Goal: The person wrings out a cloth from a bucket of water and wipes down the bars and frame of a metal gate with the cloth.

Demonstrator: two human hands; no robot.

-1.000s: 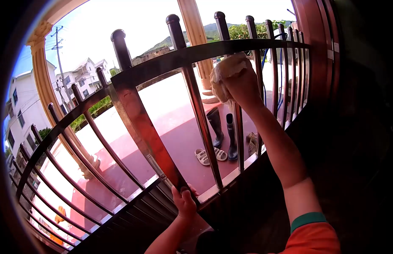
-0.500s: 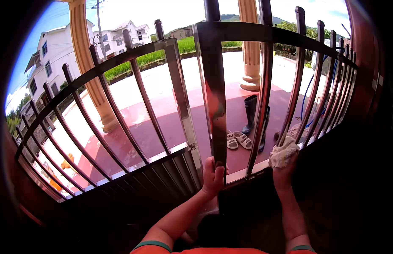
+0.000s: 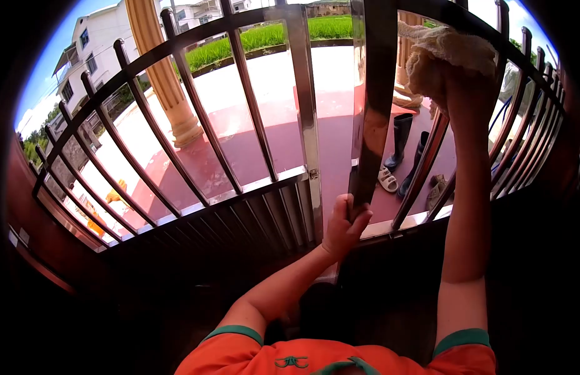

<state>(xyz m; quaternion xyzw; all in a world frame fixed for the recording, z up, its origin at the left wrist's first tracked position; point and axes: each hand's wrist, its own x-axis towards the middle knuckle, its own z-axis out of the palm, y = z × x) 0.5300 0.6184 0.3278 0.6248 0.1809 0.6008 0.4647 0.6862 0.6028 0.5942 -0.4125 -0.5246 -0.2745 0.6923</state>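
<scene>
My left hand [image 3: 346,230] is wrapped round the lower part of the gate's broad upright post [image 3: 379,94], its thumb on the near side. Higher up on the right, my right hand [image 3: 468,87] presses a pale, crumpled cloth [image 3: 455,50] against the dark curved top rail, close to a vertical bar. The cloth covers part of the rail, and most of the fingers are hidden behind it. A gap separates this gate leaf from the left leaf [image 3: 300,94].
Beyond the bars, black rubber boots [image 3: 399,140], light sandals [image 3: 387,180] and brown shoes [image 3: 436,190] stand on the red floor [image 3: 240,147]. A fluted column [image 3: 162,81] rises at the left, with white houses [image 3: 105,44] behind.
My right hand and the cloth have moved up from the lower rail to the top rail. My left hand still grips the post, and the gap between the leaves looks wider.
</scene>
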